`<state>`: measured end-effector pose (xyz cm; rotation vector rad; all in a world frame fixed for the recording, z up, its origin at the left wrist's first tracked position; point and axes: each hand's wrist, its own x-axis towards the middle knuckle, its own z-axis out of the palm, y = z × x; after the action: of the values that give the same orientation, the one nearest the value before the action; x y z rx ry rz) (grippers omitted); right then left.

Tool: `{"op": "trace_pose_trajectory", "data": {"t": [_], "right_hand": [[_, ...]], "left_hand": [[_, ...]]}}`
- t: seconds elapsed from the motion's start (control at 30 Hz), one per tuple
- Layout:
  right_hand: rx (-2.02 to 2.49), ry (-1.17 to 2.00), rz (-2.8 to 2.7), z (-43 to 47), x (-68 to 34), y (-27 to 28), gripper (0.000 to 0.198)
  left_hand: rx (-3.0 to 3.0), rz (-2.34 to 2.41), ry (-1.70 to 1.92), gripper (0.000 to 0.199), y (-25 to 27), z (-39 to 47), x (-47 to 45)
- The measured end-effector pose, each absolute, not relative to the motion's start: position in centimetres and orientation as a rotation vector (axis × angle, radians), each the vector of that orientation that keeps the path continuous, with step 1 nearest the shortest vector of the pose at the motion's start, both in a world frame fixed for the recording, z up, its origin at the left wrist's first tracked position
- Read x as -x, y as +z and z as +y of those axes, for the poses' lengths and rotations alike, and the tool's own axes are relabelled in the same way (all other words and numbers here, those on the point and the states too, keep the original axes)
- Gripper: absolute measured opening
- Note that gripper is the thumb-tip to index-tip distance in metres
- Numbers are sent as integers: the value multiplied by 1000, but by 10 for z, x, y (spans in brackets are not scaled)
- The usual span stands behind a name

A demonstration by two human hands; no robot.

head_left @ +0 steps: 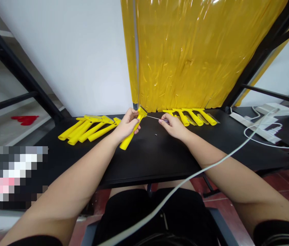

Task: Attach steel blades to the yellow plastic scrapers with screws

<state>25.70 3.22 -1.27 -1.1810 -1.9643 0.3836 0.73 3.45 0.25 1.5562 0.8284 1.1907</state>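
Note:
My left hand (129,123) is closed around the neck of a yellow scraper (127,140), whose head points up and away from me. In my right hand (171,125) is a thin screwdriver (152,117), its handle mostly covered by my fingers. The shaft's tip reaches the scraper just below the head; whether it sits in a screw is too small to tell. On the black table (144,160), a tiny metal piece (156,134) lies between my hands. Several more yellow scrapers (79,132) are lined up left of my left hand.
Another row of yellow scrapers (194,117) lies beyond my right hand, clear blades among them. White power strips (256,127) with cables sit at the right. A pale cable (193,175) crosses close in front of me. A yellow plastic curtain (185,61) hangs behind the table.

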Motion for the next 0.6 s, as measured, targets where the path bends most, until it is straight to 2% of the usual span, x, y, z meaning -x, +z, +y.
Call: {"op": "trace_pose_trajectory", "data": {"t": [0.07,0.13,0.3,0.37,0.47,0.6], "right_hand": [[1130,338,-1996,30,-255,-12,30],[1110,465,-1965,31,-253,-12,38],[857,1339,-1619,35,-253,-13,54],[773,1526,-1526,35,-254,-12,54],[802,1550,-1534,35,-253,-13,47],[1032,1170,-1863,38,-251,-17,24]], "left_hand": [[-1556,828,1190,30,4,35,-6],[-1597,831,1200,30,5,34,-5],[-1785,782,1209,30,5,29,1],[-1863,754,1239,28,5,29,3],[-1918,763,1259,26,4,32,6],[-1823,833,1219,30,3,39,10]]}}
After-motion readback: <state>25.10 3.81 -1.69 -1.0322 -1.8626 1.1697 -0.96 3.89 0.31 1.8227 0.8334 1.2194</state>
